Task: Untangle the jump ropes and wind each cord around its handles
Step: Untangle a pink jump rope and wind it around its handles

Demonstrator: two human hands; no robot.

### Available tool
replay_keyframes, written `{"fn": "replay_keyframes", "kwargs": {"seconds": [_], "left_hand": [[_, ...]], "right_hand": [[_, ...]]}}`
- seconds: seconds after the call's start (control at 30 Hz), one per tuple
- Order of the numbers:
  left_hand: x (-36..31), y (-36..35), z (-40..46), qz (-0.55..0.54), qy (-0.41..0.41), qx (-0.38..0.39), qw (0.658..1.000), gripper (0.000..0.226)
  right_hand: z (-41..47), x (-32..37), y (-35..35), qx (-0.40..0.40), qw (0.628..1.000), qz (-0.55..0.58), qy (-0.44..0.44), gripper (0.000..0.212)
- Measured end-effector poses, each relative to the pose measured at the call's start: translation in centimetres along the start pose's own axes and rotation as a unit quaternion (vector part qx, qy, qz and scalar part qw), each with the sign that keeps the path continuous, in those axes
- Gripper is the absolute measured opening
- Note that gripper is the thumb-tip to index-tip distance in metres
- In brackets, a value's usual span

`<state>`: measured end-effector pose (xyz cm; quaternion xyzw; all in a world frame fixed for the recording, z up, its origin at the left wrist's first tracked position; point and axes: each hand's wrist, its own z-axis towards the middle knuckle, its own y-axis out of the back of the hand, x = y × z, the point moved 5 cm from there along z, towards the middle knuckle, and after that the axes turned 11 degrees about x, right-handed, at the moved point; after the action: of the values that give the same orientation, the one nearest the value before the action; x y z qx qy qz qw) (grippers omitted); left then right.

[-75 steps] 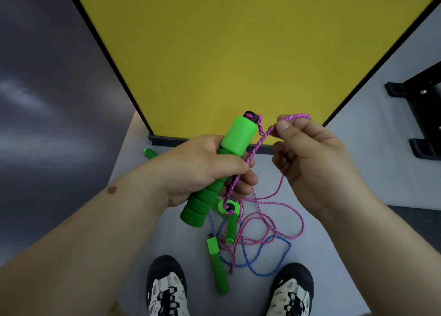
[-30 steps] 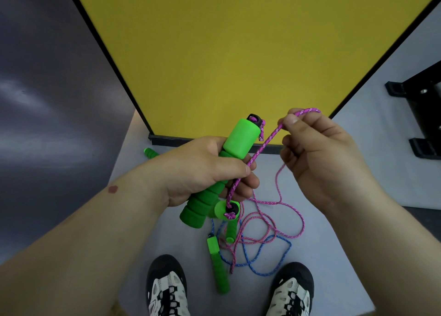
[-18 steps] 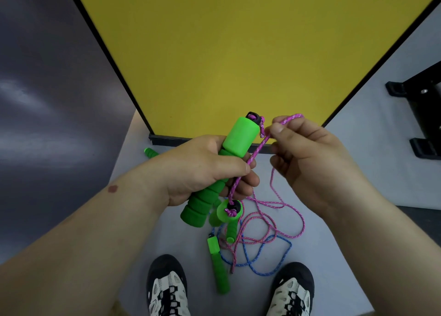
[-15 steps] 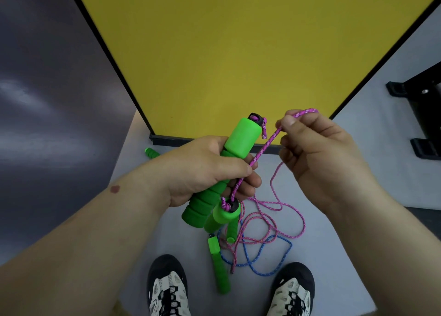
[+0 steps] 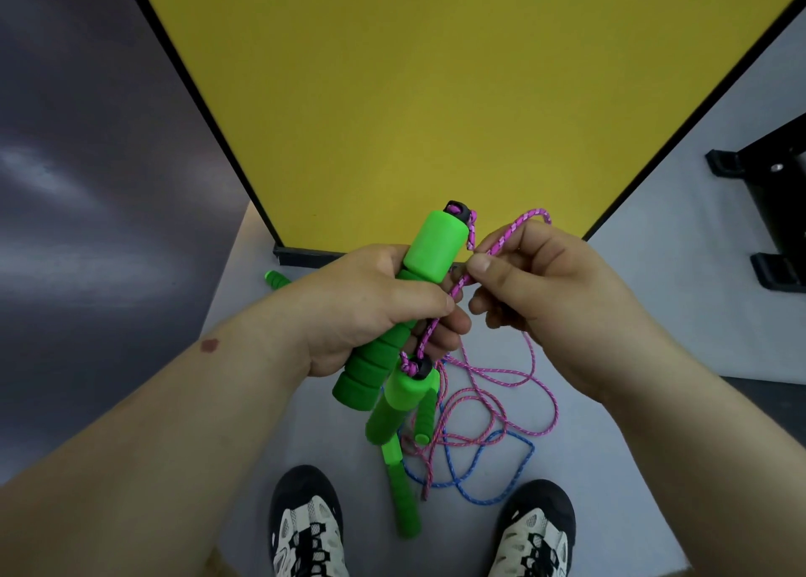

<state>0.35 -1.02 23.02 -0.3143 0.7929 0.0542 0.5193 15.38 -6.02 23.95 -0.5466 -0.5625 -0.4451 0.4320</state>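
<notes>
Slack's been pulled in: your right hand (image 5: 549, 297) pinching the pink cord (image 5: 501, 245) moved closer to the green handle (image 5: 429, 258) your left hand (image 5: 370, 310) grips, second handle (image 5: 399, 402) dangling higher, winding barely begun.

Green foam handles (image 5: 429, 256), pink cord (image 5: 493, 395) — tangled with blue cord (image 5: 506, 487)

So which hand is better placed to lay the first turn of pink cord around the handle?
Right. The right hand already pinches the pink cord beside the green handle, free to circle it. The left hand grips that handle.
</notes>
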Motion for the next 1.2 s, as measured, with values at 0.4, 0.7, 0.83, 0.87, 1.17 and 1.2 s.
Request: {"fn": "replay_keyframes", "kwargs": {"seconds": [0.4, 0.7, 0.83, 0.87, 1.17, 1.2], "left_hand": [[0.0, 0.6, -0.1, -0.074, -0.032, 0.012, 0.997, 0.035], [0.7, 0.5, -0.4, -0.035, 0.014, 0.063, 0.997, 0.048], [1.1, 0.4, -0.4, 0.012, 0.046, 0.065, 0.997, 0.05], [1.1, 0.4, -0.4, 0.042, 0.052, 0.048, 0.997, 0.05], [1.1, 2.0, -0.2, 0.609, 0.059, -0.155, 0.776, 0.065], [1.0, 1.7, -0.2, 0.634, 0.045, -0.162, 0.754, 0.068]], "right_hand": [[0.2, 0.2, -0.8, -0.018, 0.936, 0.351, 0.012, 0.009], [0.5, 0.7, 0.7, -0.082, 0.914, 0.395, 0.056, 0.015], [0.7, 0.4, 1.1, -0.096, 0.91, 0.401, 0.051, 0.015], [0.8, 0.2, 1.2, -0.097, 0.914, 0.391, 0.038, 0.014], [-0.2, -3.3, 2.7, -0.179, 0.963, 0.089, -0.179, 0.053], [-0.2, -2.9, 2.2, -0.168, 0.974, 0.037, -0.151, 0.059]]}}
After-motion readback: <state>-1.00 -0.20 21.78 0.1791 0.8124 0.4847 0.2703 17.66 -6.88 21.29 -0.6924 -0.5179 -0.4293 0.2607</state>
